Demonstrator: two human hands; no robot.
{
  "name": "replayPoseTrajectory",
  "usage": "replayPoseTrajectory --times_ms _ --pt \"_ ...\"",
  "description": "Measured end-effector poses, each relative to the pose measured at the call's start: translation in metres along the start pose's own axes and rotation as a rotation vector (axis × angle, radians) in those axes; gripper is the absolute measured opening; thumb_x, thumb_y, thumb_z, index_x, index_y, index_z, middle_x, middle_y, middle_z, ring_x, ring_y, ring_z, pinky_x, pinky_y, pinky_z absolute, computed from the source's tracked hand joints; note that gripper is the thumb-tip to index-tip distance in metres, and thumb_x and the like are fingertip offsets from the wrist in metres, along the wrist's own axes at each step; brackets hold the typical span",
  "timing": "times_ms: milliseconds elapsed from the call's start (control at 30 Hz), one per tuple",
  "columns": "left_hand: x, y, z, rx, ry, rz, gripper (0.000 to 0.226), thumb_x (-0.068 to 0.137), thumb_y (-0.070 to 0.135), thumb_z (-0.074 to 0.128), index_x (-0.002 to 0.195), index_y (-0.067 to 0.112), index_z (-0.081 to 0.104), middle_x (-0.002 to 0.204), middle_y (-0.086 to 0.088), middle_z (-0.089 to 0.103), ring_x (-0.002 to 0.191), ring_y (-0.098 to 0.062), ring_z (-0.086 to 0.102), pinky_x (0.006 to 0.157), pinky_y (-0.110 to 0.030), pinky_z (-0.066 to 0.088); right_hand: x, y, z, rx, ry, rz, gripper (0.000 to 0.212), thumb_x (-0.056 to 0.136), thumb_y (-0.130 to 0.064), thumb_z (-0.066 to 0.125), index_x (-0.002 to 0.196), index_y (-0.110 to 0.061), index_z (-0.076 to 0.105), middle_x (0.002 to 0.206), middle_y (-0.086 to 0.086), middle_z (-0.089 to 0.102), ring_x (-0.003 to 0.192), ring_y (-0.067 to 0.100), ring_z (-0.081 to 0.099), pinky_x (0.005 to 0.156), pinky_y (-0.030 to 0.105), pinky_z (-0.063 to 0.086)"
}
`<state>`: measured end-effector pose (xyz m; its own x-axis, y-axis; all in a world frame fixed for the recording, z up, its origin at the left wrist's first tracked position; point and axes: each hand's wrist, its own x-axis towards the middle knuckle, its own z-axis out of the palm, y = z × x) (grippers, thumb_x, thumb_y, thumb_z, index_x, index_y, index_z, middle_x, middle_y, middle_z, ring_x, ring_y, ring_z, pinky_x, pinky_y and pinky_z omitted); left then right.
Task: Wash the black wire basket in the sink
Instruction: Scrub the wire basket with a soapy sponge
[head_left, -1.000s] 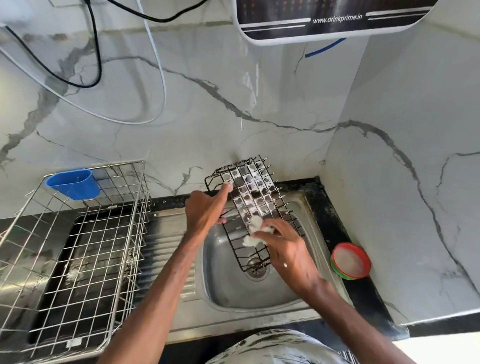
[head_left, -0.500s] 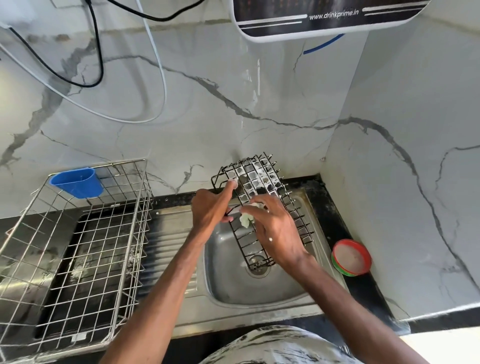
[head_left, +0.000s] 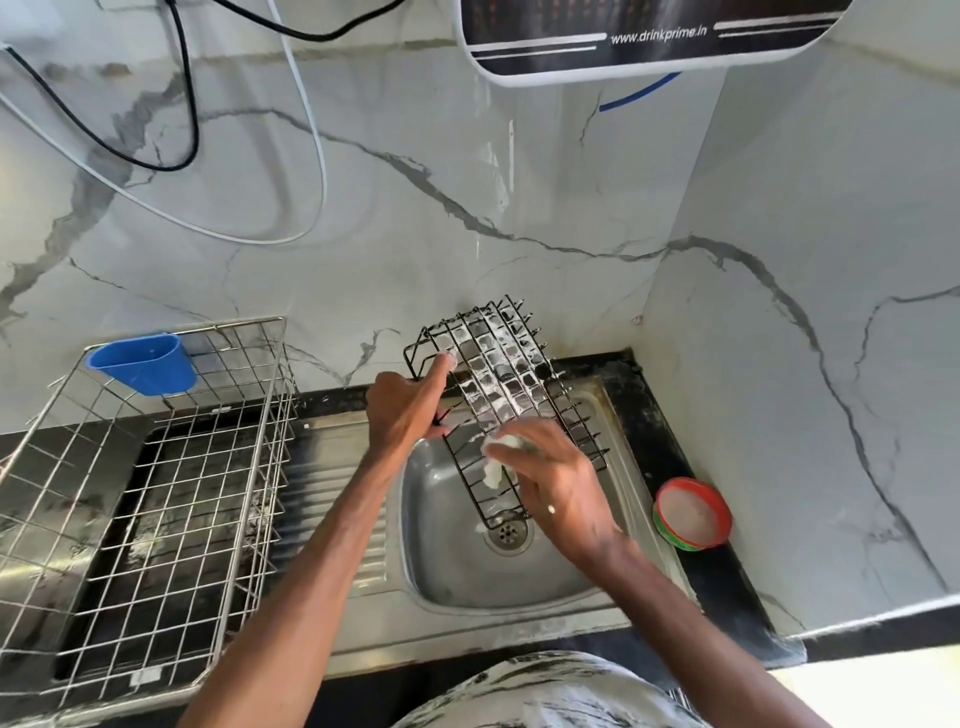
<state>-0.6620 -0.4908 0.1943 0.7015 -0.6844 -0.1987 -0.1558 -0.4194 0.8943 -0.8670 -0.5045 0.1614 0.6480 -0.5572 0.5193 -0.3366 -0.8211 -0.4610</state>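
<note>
Over the steel sink (head_left: 452, 566) of a marble-walled kitchen, I hold the black wire basket (head_left: 511, 384) at a slant. Its lower end sits down in the bowl just beside the drain (head_left: 508, 532), and its upper end rises past the sink's back rim toward the wall. White foam clings to the mesh across the upper half.

My left hand (head_left: 402, 410) grips the basket's left side. The index finger (head_left: 441, 364) is stretched out along the frame with its tip at the top corner, while the other fingers curl round the side wire.

My right hand (head_left: 561, 488) lies over the lower half of the basket. Its fingers are bent round a foamy white scrub pad (head_left: 493, 465) and press it against the wires. How the thumb lies under the pad I cannot tell.

To the left, a steel wire dish rack (head_left: 156, 493) stands on the draining board, with a blue cup (head_left: 143, 364) hung on its far rim. To the right of the sink, a round red-and-green tub (head_left: 693, 514) sits on the black counter (head_left: 649, 410), close to the side wall. Above, a water purifier (head_left: 623, 41) is fixed to the wall, and a black cable (head_left: 192, 104) and a white tube (head_left: 317, 156) loop down across the marble.
</note>
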Motion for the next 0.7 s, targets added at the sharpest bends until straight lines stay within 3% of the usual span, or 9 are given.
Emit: replayPoseTrajectory --times_ms 133,233,300,467,533,700 --pt "0.000 0.000 -0.001 -0.035 0.021 -0.009 0.051 0.087 0.062 0.070 0.076 0.012 0.067 0.074 -0.017 0.075 0.062 -0.027 0.077 0.062 -0.048 0.065 0.023 -0.007 0.001 -0.005 0.055 -0.006 0.041 0.084 0.004 0.046 0.104 -0.014 0.078 0.119 0.002 0.066 0.115 0.019 0.060 0.069 0.036 0.063" --pt "0.005 0.001 -0.011 -0.040 0.000 -0.013 0.052 0.081 0.070 0.067 0.075 0.018 0.064 0.072 -0.016 0.073 0.062 -0.026 0.077 0.069 -0.053 0.065 -0.001 -0.002 0.003 0.020 0.027 -0.033 0.054 0.075 0.017 0.052 0.110 -0.016 0.076 0.126 -0.002 0.062 0.120 0.020 0.058 0.071 0.035 0.062" --pt "0.008 0.000 -0.017 -0.043 0.016 -0.013 0.055 0.085 0.065 0.069 0.076 0.011 0.065 0.072 -0.017 0.073 0.062 -0.027 0.077 0.070 -0.055 0.064 -0.027 0.006 0.001 0.056 0.009 -0.021 0.062 0.068 0.023 0.056 0.113 -0.016 0.075 0.131 -0.005 0.058 0.125 0.021 0.056 0.073 0.035 0.061" --pt "0.012 -0.005 -0.018 -0.057 0.019 -0.010 0.068 0.086 0.068 0.064 0.077 0.000 0.068 0.069 -0.017 0.074 0.064 -0.033 0.077 0.072 -0.057 0.064 -0.049 0.021 -0.012 0.086 0.060 0.002 0.034 0.087 -0.003 0.051 0.107 -0.014 0.077 0.125 -0.002 0.066 0.121 0.024 0.060 0.081 0.039 0.059" --pt "0.008 -0.006 -0.014 -0.046 0.001 -0.017 0.073 0.081 0.074 0.062 0.077 0.001 0.070 0.068 -0.016 0.075 0.065 -0.035 0.077 0.073 -0.057 0.064 -0.040 0.024 -0.015 0.072 0.090 0.015 0.039 0.082 0.002 0.050 0.105 -0.013 0.077 0.124 -0.001 0.067 0.121 0.022 0.060 0.081 0.038 0.059" --pt "-0.011 0.000 0.000 -0.005 -0.023 0.017 0.057 0.085 0.059 0.072 0.074 0.004 0.071 0.062 -0.010 0.074 0.055 -0.027 0.075 0.060 -0.048 0.065 0.016 0.019 -0.014 0.038 0.131 0.031 0.051 0.071 0.022 0.061 0.104 -0.014 0.079 0.117 -0.002 0.072 0.116 0.017 0.063 0.080 0.033 0.061"
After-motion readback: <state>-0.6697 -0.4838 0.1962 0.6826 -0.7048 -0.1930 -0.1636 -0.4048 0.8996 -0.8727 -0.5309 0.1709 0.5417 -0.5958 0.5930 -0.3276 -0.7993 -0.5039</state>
